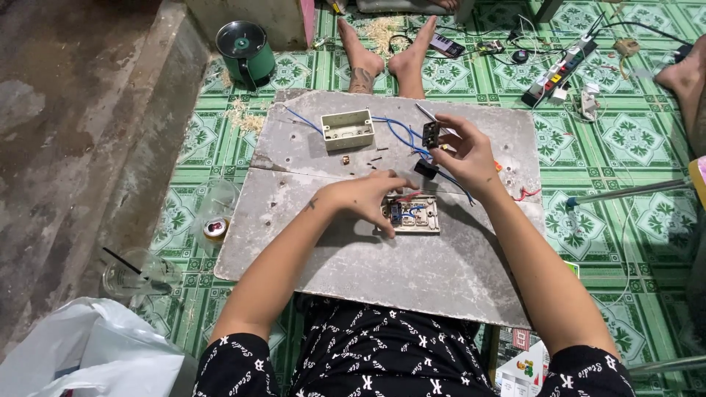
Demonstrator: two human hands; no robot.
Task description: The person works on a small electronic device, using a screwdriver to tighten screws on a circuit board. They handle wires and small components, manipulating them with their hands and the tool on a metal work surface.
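Observation:
On a grey board (412, 265) across my lap lies a beige switch plate (413, 215), back side up, with red and blue wires in it. My left hand (368, 197) rests on its left edge, fingers pressing it down. My right hand (463, 151) is raised above the board and pinches a small black switch module (431, 134) with blue wires (401, 132) trailing from it. Another black module (425, 169) sits just below that hand. A beige wall box (347, 129) stands open at the far side, with small screws (371, 156) scattered near it.
Another person's bare feet (382, 55) rest beyond the board on the green patterned floor. A green pot with a lid (246, 50) stands far left, a power strip (559, 70) far right. A plastic cup with a straw (136, 273), a tape roll (215, 228) and a white bag (88, 353) lie to my left.

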